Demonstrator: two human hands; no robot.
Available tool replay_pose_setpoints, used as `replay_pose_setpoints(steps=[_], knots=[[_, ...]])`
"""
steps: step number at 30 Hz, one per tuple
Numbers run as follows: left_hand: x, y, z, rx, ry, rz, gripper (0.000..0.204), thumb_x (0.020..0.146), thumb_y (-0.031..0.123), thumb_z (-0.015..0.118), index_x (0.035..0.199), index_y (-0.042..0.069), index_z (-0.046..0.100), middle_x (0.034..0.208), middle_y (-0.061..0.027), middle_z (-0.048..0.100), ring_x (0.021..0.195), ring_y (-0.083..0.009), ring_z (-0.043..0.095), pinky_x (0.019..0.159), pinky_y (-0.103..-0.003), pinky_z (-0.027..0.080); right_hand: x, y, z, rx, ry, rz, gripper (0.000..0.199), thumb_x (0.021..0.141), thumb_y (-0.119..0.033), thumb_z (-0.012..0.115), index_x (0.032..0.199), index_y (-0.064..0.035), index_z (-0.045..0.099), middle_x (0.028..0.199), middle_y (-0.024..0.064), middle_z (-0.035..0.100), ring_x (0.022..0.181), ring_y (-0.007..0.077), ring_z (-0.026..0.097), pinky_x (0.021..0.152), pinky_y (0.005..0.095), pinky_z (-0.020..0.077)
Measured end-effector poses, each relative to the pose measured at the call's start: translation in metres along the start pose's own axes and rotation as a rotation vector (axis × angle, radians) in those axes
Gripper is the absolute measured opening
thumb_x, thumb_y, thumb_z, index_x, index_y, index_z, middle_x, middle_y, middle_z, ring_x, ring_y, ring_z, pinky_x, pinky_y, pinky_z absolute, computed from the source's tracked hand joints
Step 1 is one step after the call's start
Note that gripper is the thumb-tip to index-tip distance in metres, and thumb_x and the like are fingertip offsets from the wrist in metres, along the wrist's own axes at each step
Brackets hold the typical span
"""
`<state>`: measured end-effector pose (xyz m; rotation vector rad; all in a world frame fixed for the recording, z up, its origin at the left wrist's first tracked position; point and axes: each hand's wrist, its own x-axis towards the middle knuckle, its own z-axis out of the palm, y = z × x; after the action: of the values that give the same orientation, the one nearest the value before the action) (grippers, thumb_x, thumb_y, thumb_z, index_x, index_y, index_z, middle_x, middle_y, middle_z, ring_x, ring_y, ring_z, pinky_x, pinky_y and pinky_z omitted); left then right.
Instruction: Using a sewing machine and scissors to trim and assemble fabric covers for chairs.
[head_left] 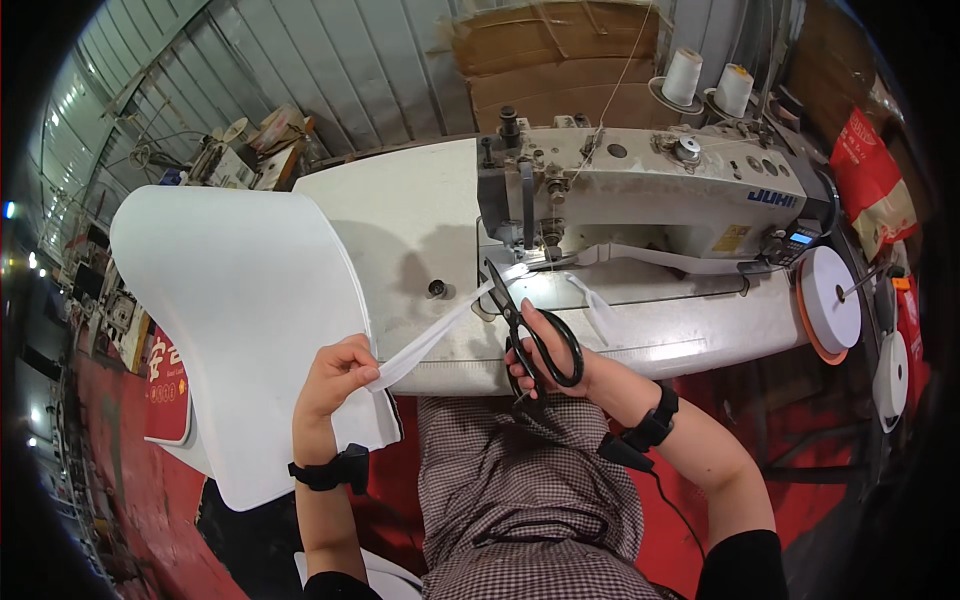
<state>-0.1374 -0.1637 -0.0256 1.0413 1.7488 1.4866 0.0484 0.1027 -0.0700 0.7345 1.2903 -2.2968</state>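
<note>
My left hand (340, 374) pinches the end of a white fabric strip (424, 342). The strip runs taut up and to the right, toward the needle area of a sewing machine (650, 180). In my right hand (548, 352) are black-handled scissors (512, 312), my fingers through and around the loops. Their blades point up and away, meeting the strip just left of the presser foot (545, 255); whether they are fully closed on it I cannot tell. A large white curved panel (250, 280) lies beside my left hand, its right edge passing beneath that hand.
More white tape (660, 262) extends rightward along the machine to a white roll (830, 300) at the table's right end. A small dark round piece (437, 289) sits on the table (400, 210). Thread cones (684, 78) stand behind the machine. A checked cloth (520, 480) covers my lap.
</note>
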Motion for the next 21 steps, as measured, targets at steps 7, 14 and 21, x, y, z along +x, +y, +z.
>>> replay_pose_setpoints(steps=[7, 14, 21], knots=[[-0.005, -0.018, -0.005, 0.005, 0.084, 0.119, 0.025, 0.075, 0.017, 0.067, 0.063, 0.003, 0.05, 0.071, -0.001, 0.046, 0.072, -0.014, 0.043, 0.067, -0.027, 0.034, -0.022, 0.014, 0.013, -0.213, 0.115, -0.249, 0.067, 0.085, -0.07, 0.03, 0.074, -0.0068, 0.048, 0.055, 0.0027, 0.046, 0.041, 0.0105, 0.042, 0.038, 0.0244, 0.0347], [-0.014, -0.027, 0.019, -0.174, 0.153, 0.038, 0.016, 0.09, 0.014, 0.049, 0.076, 0.006, 0.047, 0.074, -0.0019, 0.047, 0.065, -0.0111, 0.045, 0.06, -0.023, 0.036, -0.127, 0.036, -0.013, -1.036, 0.434, -0.361, 0.07, 0.08, -0.071, 0.043, 0.079, -0.002, 0.058, 0.068, 0.0167, 0.06, 0.072, 0.0342, 0.061, 0.068, 0.0413, 0.0464], [-0.001, -0.031, 0.036, 0.293, 0.322, -0.111, 0.026, 0.083, 0.013, 0.063, 0.068, 0.006, 0.042, 0.061, 0.002, 0.045, 0.056, -0.0086, 0.038, 0.055, -0.024, 0.034, -0.17, 0.05, -0.067, -1.357, 1.098, -0.06, 0.058, 0.075, -0.055, 0.06, 0.087, 0.0019, 0.058, 0.073, 0.0177, 0.065, 0.071, 0.0328, 0.065, 0.063, 0.0411, 0.0516]])
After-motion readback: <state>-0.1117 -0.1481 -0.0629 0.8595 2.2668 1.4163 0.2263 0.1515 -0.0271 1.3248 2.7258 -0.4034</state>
